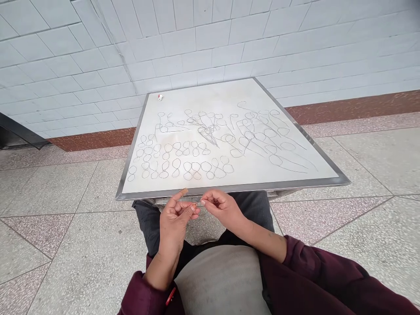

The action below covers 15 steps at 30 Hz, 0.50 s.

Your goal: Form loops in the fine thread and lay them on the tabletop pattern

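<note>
My left hand (174, 218) is in front of the table's near edge, with thumb and finger pinched on a thin wire (198, 202). Its index finger points up, with a tan covering at the tip. Close by on the right, my right hand (227, 211) has its fingertips pinched together at the other end of the wire. The wire is too fine to make out its full shape. Beyond my hands, several wire figure-eights (187, 170) lie in rows on the white tabletop (262, 170). Single wire loops with long tails (275, 160) lie at the right, and a tangled pile (208, 131) is at the middle.
A small white and red object (160, 97) stands at the table's far left corner. Grey metal trim (229, 188) edges the tabletop. A white tiled wall (210, 48) rises behind it. My legs are beneath the near edge, above a speckled stone floor (98, 245).
</note>
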Available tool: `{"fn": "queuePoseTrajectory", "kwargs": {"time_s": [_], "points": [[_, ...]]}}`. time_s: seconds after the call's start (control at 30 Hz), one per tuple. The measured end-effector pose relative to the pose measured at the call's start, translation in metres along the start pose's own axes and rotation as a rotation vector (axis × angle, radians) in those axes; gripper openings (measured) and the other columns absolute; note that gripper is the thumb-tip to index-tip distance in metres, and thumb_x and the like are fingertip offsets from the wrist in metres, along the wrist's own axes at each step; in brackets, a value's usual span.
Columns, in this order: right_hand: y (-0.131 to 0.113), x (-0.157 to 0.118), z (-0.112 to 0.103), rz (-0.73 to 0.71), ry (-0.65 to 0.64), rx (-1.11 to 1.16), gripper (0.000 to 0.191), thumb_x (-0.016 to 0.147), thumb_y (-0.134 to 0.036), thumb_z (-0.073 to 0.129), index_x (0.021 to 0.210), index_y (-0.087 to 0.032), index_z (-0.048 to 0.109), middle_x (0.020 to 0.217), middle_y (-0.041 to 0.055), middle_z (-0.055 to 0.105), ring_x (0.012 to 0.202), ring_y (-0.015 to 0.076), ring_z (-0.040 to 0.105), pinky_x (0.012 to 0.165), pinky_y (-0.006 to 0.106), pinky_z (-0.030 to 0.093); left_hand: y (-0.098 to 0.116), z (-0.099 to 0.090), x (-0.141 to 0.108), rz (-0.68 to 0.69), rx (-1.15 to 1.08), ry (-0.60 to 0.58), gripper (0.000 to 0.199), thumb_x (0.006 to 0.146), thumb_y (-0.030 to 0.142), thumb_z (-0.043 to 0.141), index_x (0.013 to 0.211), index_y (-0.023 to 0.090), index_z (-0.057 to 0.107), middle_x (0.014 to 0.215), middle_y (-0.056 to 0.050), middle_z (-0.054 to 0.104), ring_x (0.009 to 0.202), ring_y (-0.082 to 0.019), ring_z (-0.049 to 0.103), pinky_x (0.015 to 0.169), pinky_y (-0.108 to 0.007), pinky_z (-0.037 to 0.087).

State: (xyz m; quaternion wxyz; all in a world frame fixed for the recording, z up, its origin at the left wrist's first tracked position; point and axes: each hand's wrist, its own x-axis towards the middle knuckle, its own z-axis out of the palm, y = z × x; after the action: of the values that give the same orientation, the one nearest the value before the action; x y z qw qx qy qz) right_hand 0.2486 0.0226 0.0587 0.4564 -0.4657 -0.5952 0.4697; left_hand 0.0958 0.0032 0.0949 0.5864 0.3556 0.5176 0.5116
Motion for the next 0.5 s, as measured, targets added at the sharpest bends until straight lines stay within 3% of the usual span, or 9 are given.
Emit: {"fn": "queuePoseTrajectory", "kwargs": {"time_s": [0.5], "points": [[-0.0031,0.0005,-0.0017,-0.150,0.003,-0.283,0.010,0.083,-0.017,0.054,0.074,-0.022,0.057,0.067,-0.0002,0.055,0.063,0.0140,0.049,0.058,0.026,0.038,-0.0031,-0.0041,0.0034,0.045,0.084,-0.003,0.048,0.072,0.026,0.075,0.117,0.019,0.059,0.076,0.001,0.071,0.070,-0.015,0.070,0.066,-0.027,0.057]]}}
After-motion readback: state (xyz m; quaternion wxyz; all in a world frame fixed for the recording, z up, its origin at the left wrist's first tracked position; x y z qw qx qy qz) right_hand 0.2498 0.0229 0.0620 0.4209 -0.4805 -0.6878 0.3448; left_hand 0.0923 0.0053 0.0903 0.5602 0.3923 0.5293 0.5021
